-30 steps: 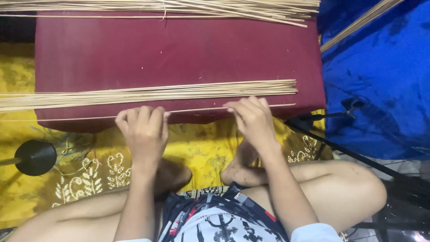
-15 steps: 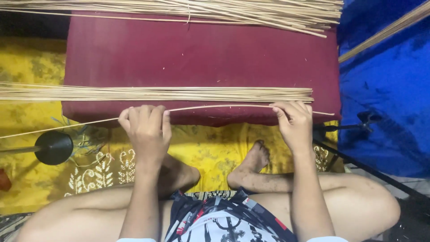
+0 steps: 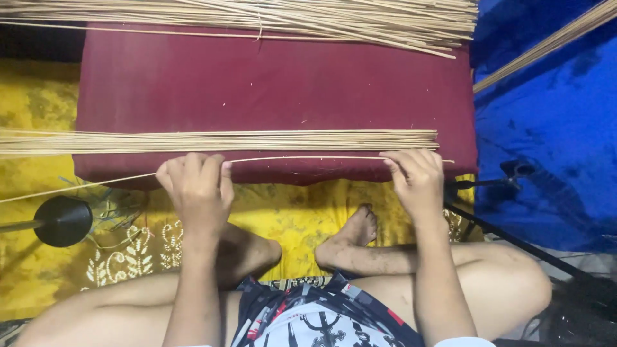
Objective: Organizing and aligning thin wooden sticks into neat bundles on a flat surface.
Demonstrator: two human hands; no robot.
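One thin pale bamboo stick (image 3: pixel 302 159) runs along the near edge of a dark red cushion (image 3: pixel 276 83). My left hand (image 3: pixel 193 189) pinches it near the cushion's left part. My right hand (image 3: pixel 416 180) pinches it close to its right end. The stick bows slightly between them, and its left end trails down over the yellow cloth (image 3: pixel 38 90). Just beyond my fingers lies a flat row of similar sticks (image 3: pixel 218 139). I sit cross-legged with my bare feet under the stick.
A thicker heap of sticks (image 3: pixel 289 16) lies along the cushion's far edge. Blue sheeting (image 3: pixel 553 122) covers the floor at right, with more sticks across it. A black round stand base (image 3: pixel 61 220) sits at left; black tripod legs (image 3: pixel 508 234) lie at right.
My right hand slid right along the single stick from mid-cushion to near its end. The stick now bows and its left end droops. My left hand kept its grip.
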